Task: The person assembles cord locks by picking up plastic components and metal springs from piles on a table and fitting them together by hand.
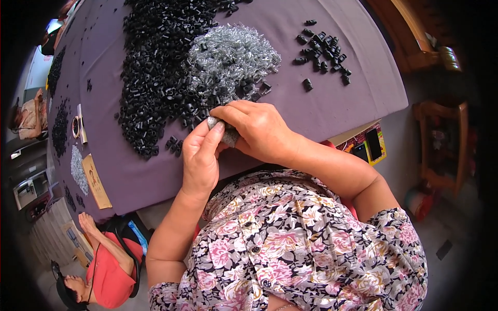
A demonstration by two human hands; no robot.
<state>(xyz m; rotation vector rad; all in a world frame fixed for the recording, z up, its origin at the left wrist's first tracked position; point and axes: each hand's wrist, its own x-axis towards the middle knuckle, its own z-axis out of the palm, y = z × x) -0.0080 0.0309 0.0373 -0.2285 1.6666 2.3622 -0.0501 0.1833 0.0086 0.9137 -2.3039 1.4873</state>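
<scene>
My left hand (201,159) and my right hand (265,130) meet at the table's near edge, both with fingers pinched together. Grey wrapping (230,138) shows at the fingertips between them. Whatever small piece they grip is mostly hidden by the fingers. Just beyond lies a heap of small clear, shiny coiled pieces, like springs (233,54). To its left spreads a large pile of small black plastic parts (150,78), some of them hollow. A few black parts lie loose close to my left hand.
Several black cylindrical pieces (324,49) form a loose group at the far right of the purple-covered table (363,78). Along the left are a cardboard strip (96,181), a tape roll (76,127) and smaller piles. A person in red (111,272) sits at left; a wooden chair (441,145) stands right.
</scene>
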